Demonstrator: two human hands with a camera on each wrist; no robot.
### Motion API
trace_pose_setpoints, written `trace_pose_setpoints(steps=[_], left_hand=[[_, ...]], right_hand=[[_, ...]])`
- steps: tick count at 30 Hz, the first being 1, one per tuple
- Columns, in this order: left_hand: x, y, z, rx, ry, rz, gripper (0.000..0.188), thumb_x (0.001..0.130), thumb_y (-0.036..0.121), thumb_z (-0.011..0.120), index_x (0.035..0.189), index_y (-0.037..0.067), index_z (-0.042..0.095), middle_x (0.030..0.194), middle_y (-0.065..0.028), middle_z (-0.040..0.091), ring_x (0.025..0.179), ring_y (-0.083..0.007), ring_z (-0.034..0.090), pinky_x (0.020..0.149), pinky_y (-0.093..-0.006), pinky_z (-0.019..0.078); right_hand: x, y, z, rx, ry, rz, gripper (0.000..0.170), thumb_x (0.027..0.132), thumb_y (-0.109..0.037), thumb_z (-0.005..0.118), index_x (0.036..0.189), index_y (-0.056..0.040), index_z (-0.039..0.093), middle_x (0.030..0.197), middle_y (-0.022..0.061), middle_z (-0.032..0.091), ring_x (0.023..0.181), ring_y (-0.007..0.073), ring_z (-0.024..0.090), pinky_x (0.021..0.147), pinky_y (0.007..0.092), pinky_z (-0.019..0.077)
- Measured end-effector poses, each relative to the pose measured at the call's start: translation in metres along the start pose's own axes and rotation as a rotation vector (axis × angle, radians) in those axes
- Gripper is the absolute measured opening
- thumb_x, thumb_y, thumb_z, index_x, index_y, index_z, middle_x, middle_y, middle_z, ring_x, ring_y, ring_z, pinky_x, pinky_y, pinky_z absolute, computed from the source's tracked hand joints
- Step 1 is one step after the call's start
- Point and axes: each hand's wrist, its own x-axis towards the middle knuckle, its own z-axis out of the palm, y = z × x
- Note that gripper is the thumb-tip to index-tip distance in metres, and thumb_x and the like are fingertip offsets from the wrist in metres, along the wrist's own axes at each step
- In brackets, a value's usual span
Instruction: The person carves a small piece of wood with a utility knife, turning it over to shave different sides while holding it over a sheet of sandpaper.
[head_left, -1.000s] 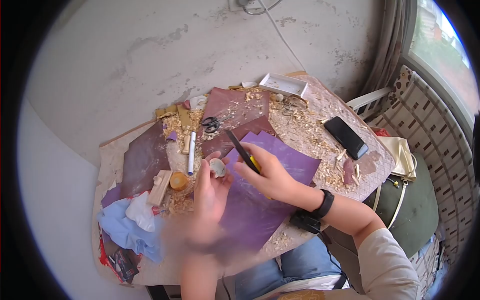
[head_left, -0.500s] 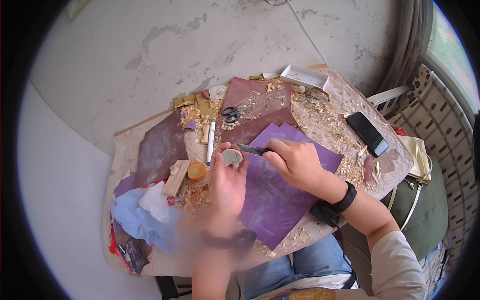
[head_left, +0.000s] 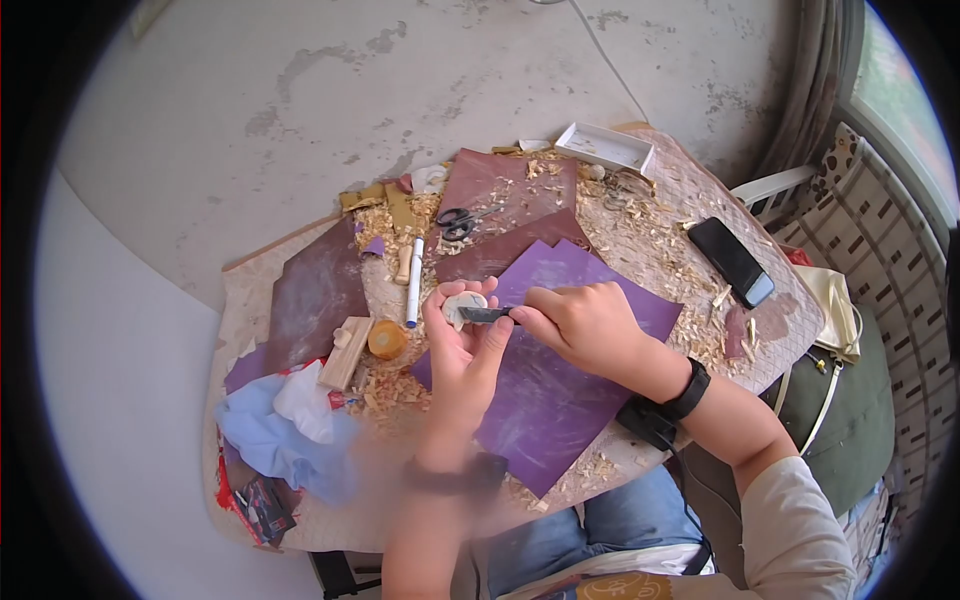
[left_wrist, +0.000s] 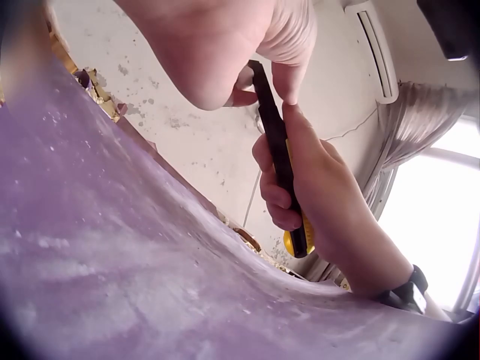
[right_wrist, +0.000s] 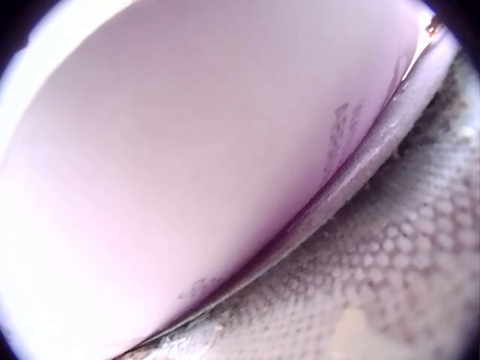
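In the head view my left hand (head_left: 465, 365) holds a small, round, pale wooden piece (head_left: 458, 302) with a dark line on its face. My right hand (head_left: 595, 325) grips a black and yellow utility knife (head_left: 484, 315), its blade lying across the lower part of the piece. The left thumb rises close beside the blade. From the left wrist, the knife's handle (left_wrist: 279, 157) runs through the curled right fingers, and the left hand (left_wrist: 225, 45) hides the wooden piece. The right wrist view shows neither hand.
Purple sandpaper (head_left: 545, 400) lies under the hands. Wood shavings surround scissors (head_left: 458, 224), a white marker (head_left: 414, 285), a carved wooden block (head_left: 346, 352) and an orange round object (head_left: 387, 340). A phone (head_left: 732, 262) lies at right, a blue cloth (head_left: 270, 430) at left.
The knife has swung in from the right and come down onto the wooden piece, its blade now across it. The left thumb has moved toward the blade.
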Motion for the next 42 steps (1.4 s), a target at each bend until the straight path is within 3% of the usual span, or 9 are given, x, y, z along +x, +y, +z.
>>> trace_pose_setpoints(steps=[2,7,9,12,16,25,36,39,42], left_hand=[[0.002,-0.005,-0.001,0.050,-0.042,0.129,0.054,0.095,0.002,0.066,0.137,0.009,0.033,0.132,-0.0087,0.045,0.136,-0.0243,0.044,0.112,-0.0347,0.0398],[0.001,-0.002,-0.002,0.112,-0.063,0.123,0.052,0.096,0.002,0.063,0.137,0.009,0.032,0.131,-0.0097,0.045,0.137,-0.0263,0.044,0.111,-0.0347,0.0408],[0.000,-0.002,-0.001,0.111,-0.060,0.119,0.050,0.097,0.003,0.063,0.136,0.009,0.032,0.130,-0.0096,0.045,0.136,-0.0262,0.045,0.111,-0.0344,0.0412],[0.000,-0.003,0.001,0.081,-0.066,0.116,0.047,0.098,0.003,0.062,0.133,0.009,0.032,0.129,-0.0095,0.045,0.136,-0.0263,0.045,0.110,-0.0340,0.0421],[-0.001,-0.003,0.002,0.072,-0.048,0.098,0.043,0.098,0.002,0.060,0.132,0.009,0.033,0.128,-0.0093,0.046,0.137,-0.0265,0.045,0.110,-0.0340,0.0421],[-0.002,0.009,0.002,0.045,-0.058,0.087,0.052,0.095,0.002,0.065,0.138,0.006,0.036,0.126,-0.0090,0.050,0.137,-0.0278,0.045,0.113,-0.0355,0.0396],[-0.003,0.002,0.004,-0.015,-0.065,0.085,0.044,0.098,0.001,0.061,0.135,0.007,0.038,0.122,-0.0088,0.052,0.137,-0.0284,0.045,0.112,-0.0358,0.0390],[-0.001,0.002,0.003,0.025,-0.056,0.096,0.045,0.098,-0.001,0.059,0.136,0.004,0.034,0.124,-0.0129,0.054,0.136,-0.0275,0.047,0.110,-0.0325,0.0420],[-0.001,0.005,0.003,-0.031,-0.068,0.085,0.044,0.098,0.001,0.060,0.136,0.006,0.039,0.135,-0.0139,0.052,0.141,-0.0288,0.041,0.117,-0.0366,0.0348]], right_hand=[[0.000,0.001,0.001,0.000,0.007,0.000,0.041,0.100,-0.042,0.054,0.076,-0.0108,0.059,0.055,0.0077,0.059,0.048,0.0282,0.059,0.043,0.0399,0.0424],[0.000,-0.001,-0.001,0.003,0.020,-0.009,0.040,0.101,-0.042,0.053,0.076,-0.0111,0.059,0.055,0.0075,0.059,0.048,0.0276,0.059,0.043,0.0396,0.0427],[0.000,-0.001,-0.003,-0.015,-0.060,0.014,0.031,0.099,-0.036,0.057,0.083,-0.0104,0.062,0.061,0.0083,0.060,0.053,0.0301,0.060,0.047,0.0410,0.0434],[-0.001,0.000,0.003,-0.027,0.034,-0.025,0.040,0.100,-0.043,0.054,0.076,-0.0116,0.059,0.055,0.0072,0.059,0.047,0.0271,0.060,0.043,0.0391,0.0431],[-0.001,-0.001,0.003,-0.043,0.031,-0.017,0.040,0.100,-0.043,0.054,0.076,-0.0118,0.059,0.055,0.0073,0.059,0.047,0.0269,0.060,0.043,0.0387,0.0433],[-0.001,0.003,0.001,0.136,-0.051,-0.026,0.039,0.102,-0.043,0.050,0.084,-0.0115,0.065,0.056,0.0100,0.061,0.051,0.0304,0.062,0.046,0.0423,0.0461],[-0.003,-0.003,0.005,-0.079,0.058,-0.036,0.040,0.100,-0.044,0.053,0.077,-0.0126,0.059,0.053,0.0065,0.058,0.046,0.0265,0.059,0.042,0.0380,0.0445],[-0.003,-0.004,0.003,-0.011,0.034,-0.010,0.040,0.101,-0.044,0.052,0.080,-0.0119,0.062,0.054,0.0084,0.059,0.047,0.0285,0.060,0.043,0.0403,0.0454],[-0.003,0.000,0.003,0.068,-0.070,-0.012,0.039,0.102,-0.044,0.050,0.084,-0.0114,0.064,0.055,0.0102,0.060,0.049,0.0310,0.061,0.045,0.0427,0.0469]])
